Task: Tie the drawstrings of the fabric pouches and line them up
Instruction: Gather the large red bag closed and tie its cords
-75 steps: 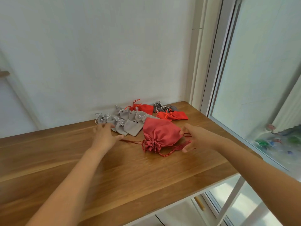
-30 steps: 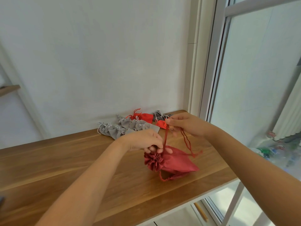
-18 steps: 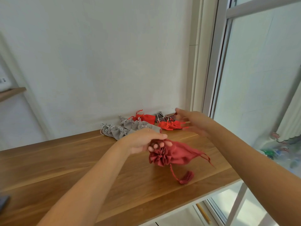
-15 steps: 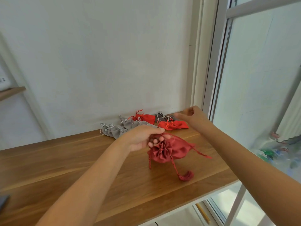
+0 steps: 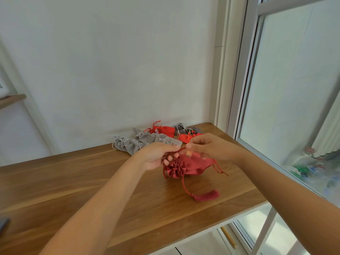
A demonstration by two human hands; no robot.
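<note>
Wooden desk [image 5: 73, 181] w/ big red pouch [image 5: 193, 165] near its right edge, mouth cinched: left hand [image 5: 156, 156] & right hand [image 5: 209, 147] pinch its cord [image 5: 182, 148] btwn them, tying step underway; next prob needs a knot.

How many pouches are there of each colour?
Red: 3, the large red pouch, its drawstring pinched by the left hand and right hand, plus two small red pouches.
Light grey pouches: about 7, overlapping, so uncertain.
Dark grey pouch: 1.
Total: about 11.
</note>
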